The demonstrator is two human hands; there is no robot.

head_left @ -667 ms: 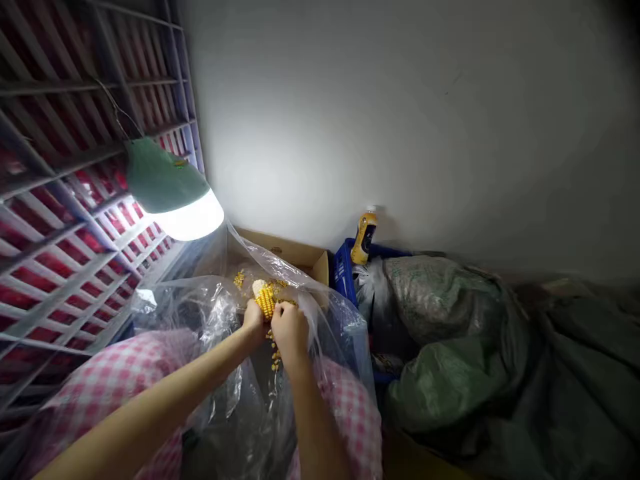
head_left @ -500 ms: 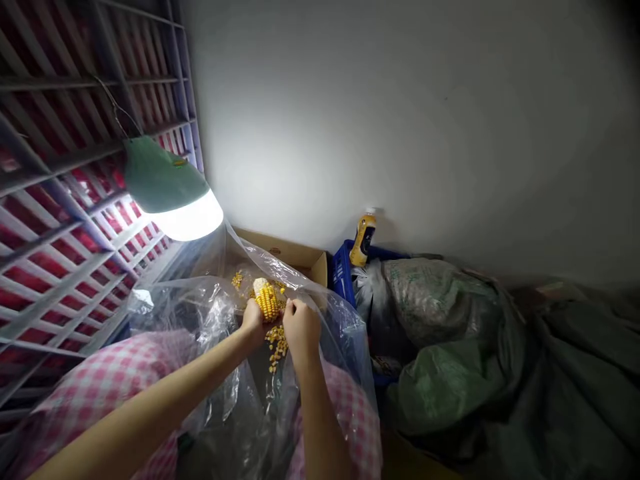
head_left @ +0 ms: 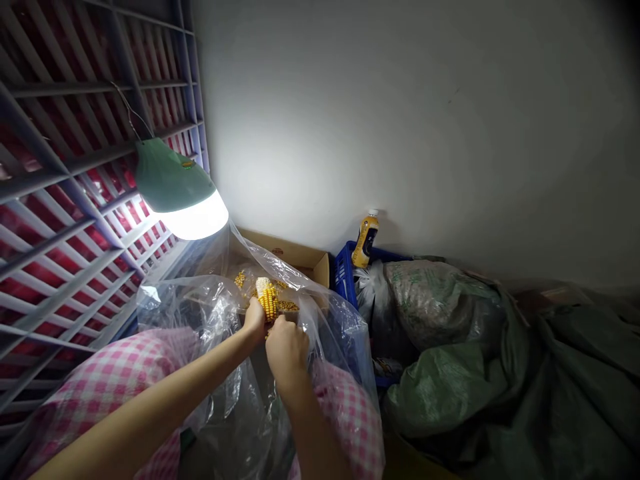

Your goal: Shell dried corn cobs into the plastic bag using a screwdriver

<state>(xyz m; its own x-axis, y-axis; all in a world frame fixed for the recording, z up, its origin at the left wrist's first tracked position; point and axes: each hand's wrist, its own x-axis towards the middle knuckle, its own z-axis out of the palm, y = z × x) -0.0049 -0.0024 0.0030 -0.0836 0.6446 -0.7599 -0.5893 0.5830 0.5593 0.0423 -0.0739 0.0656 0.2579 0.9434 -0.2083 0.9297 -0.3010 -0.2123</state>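
My left hand (head_left: 255, 320) is wrapped round an ear of corn (head_left: 269, 303), held tilted above a clear plastic bag (head_left: 215, 300). The ear's upper tip is bare and pale; yellow kernels cover the part below. Curled fingers of my right hand (head_left: 289, 345) press on the lower end of the ear, and its fingertips are hidden behind the hand. Loose corn kernels (head_left: 289, 306) lie in the bag beyond my hands, with a few more to the left.
A cardboard box (head_left: 320, 270) stands against the wall behind the bag. On the left, a lit lamp (head_left: 183, 190) hangs from a plastic lattice (head_left: 75, 180). To the right are a blue crate (head_left: 344, 270), a yellow drink bottle (head_left: 365, 240) and stuffed sacks (head_left: 440, 300).
My right hand has moved left and down onto the ear's lower end. Kernels that were dropping between my hands are no longer visible there. The view has shifted slightly.
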